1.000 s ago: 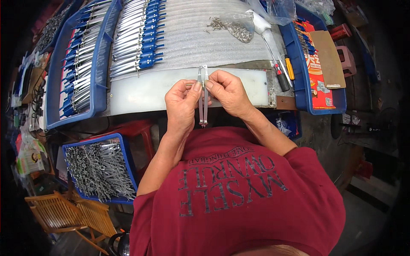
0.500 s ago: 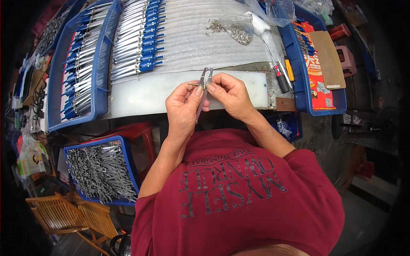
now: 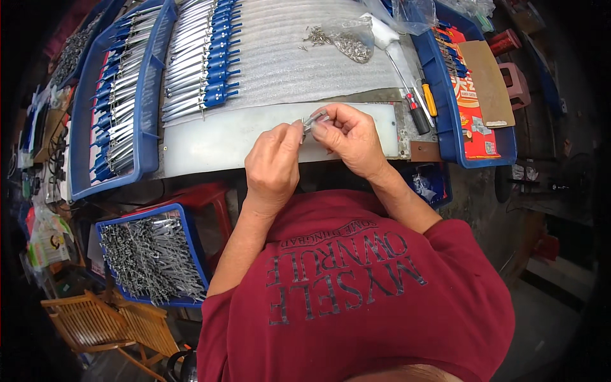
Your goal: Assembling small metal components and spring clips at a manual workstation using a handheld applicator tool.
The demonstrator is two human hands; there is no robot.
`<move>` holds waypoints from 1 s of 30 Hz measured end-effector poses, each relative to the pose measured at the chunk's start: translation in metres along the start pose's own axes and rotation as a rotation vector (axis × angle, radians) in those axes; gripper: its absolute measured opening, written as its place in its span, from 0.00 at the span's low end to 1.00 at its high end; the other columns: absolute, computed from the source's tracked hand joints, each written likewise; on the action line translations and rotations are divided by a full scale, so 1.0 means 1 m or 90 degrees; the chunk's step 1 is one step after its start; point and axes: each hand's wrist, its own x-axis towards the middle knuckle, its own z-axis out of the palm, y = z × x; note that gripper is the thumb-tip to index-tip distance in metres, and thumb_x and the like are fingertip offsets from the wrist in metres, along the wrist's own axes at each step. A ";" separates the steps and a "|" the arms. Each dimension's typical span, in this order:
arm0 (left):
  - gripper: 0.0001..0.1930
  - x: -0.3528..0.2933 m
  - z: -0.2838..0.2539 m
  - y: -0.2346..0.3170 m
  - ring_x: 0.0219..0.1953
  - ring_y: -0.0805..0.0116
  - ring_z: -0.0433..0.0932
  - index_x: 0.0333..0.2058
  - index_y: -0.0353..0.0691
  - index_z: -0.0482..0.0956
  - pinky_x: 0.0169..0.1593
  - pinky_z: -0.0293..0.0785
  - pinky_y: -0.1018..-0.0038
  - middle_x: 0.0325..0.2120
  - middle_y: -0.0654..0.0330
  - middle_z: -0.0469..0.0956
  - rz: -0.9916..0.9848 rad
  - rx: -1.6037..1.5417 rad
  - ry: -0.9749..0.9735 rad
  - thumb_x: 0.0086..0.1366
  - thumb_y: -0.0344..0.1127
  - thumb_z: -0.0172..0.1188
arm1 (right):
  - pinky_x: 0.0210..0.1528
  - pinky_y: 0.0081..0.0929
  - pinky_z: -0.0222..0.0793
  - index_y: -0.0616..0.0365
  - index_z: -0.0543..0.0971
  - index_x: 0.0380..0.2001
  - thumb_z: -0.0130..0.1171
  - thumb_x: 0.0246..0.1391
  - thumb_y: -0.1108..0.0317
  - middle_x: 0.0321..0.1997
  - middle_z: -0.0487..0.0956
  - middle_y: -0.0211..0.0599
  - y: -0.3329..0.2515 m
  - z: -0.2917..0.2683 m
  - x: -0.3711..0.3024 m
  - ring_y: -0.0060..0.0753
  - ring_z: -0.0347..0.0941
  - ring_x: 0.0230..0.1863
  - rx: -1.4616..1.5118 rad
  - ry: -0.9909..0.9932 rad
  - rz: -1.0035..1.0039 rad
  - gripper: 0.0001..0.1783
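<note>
Both hands meet over the white board point(image 3: 210, 140) at the bench's front edge, fingertips pinched on a narrow slotted metal piece point(image 3: 315, 118). My left hand point(image 3: 273, 162) is closed, its thumb and fingers at the piece's near end, mostly hidden by the hand's back. My right hand point(image 3: 356, 141) pinches the far end, fingers curled. Beyond them a grey foam sheet point(image 3: 273, 60) carries a row of metal pieces with blue ends point(image 3: 216, 70) at the left. A plastic bag of small metal pins point(image 3: 354, 48) lies farther back, some pins loose beside it.
A blue tray point(image 3: 147, 118) of similar blue-ended pieces stands left; another blue tray point(image 3: 450, 127) with cardboard stands right. Beside it lie a red-black screwdriver point(image 3: 418, 116) and a yellow-handled one point(image 3: 427, 99). Lower left, a blue bin point(image 3: 191, 245) holds many grey metal parts.
The metal piece has turned from roughly upright to tilted, and its long lower end no longer shows. My left hand has rolled over, back upward; my right hand has shifted slightly right.
</note>
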 end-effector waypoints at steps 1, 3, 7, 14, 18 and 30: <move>0.12 0.000 0.001 0.001 0.24 0.62 0.71 0.32 0.34 0.72 0.25 0.67 0.73 0.24 0.56 0.71 0.021 0.016 -0.013 0.44 0.21 0.54 | 0.23 0.09 0.60 0.64 0.70 0.31 0.52 0.47 0.70 0.22 0.69 0.26 -0.002 0.002 -0.001 0.12 0.62 0.21 0.096 0.028 0.062 0.09; 0.12 0.000 0.002 0.002 0.24 0.62 0.71 0.32 0.34 0.72 0.25 0.67 0.73 0.24 0.56 0.71 0.015 -0.006 -0.018 0.44 0.21 0.55 | 0.22 0.09 0.60 0.64 0.71 0.30 0.52 0.47 0.70 0.20 0.70 0.27 -0.002 0.004 -0.001 0.13 0.63 0.20 0.192 0.056 0.125 0.08; 0.12 0.007 -0.002 0.011 0.23 0.62 0.71 0.31 0.33 0.71 0.25 0.67 0.74 0.24 0.54 0.70 -0.133 -0.098 -0.044 0.44 0.23 0.56 | 0.21 0.10 0.62 0.64 0.72 0.29 0.51 0.47 0.71 0.19 0.71 0.29 0.004 0.003 0.000 0.14 0.64 0.18 0.199 0.109 0.094 0.07; 0.12 0.001 -0.008 0.002 0.22 0.74 0.68 0.34 0.30 0.71 0.25 0.65 0.79 0.21 0.58 0.70 -0.451 -0.328 -0.168 0.49 0.27 0.56 | 0.24 0.11 0.62 0.65 0.72 0.32 0.51 0.47 0.73 0.23 0.72 0.30 0.009 -0.005 0.003 0.14 0.65 0.21 0.153 0.062 0.041 0.08; 0.11 0.001 -0.015 -0.008 0.20 0.81 0.66 0.35 0.31 0.72 0.23 0.64 0.84 0.19 0.65 0.70 -0.563 -0.540 -0.293 0.52 0.28 0.55 | 0.25 0.11 0.62 0.66 0.72 0.33 0.51 0.47 0.72 0.24 0.72 0.29 0.010 -0.010 0.006 0.15 0.64 0.23 0.162 -0.006 0.035 0.09; 0.10 0.011 -0.024 -0.006 0.15 0.82 0.68 0.32 0.31 0.71 0.17 0.64 0.88 0.16 0.65 0.70 -0.714 -0.616 -0.399 0.50 0.29 0.57 | 0.22 0.11 0.60 0.65 0.72 0.31 0.54 0.45 0.72 0.22 0.71 0.29 0.017 -0.004 0.008 0.15 0.63 0.20 0.249 0.018 0.097 0.09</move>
